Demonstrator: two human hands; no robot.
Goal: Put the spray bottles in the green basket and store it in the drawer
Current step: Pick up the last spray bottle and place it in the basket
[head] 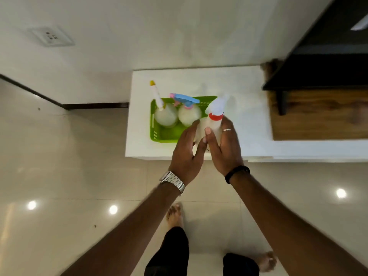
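A green basket (156, 134) stands on a white cabinet top (249, 124). Inside it stand two pale bottles: one with a white nozzle and yellow tip (166, 116), one with a blue and pink trigger head (189, 113). Over the basket's right end I hold a third spray bottle (214, 124), white trigger head and red collar. My right hand (225, 146) wraps its body. My left hand (187, 152) touches its left side with fingers spread. The basket's right part is hidden behind my hands.
A wooden top (318, 116) with a dark unit (328, 62) above it adjoins the cabinet on the right. A wall socket (52, 36) sits at upper left. Glossy tiled floor (69, 176) lies below, with my bare feet near the cabinet front.
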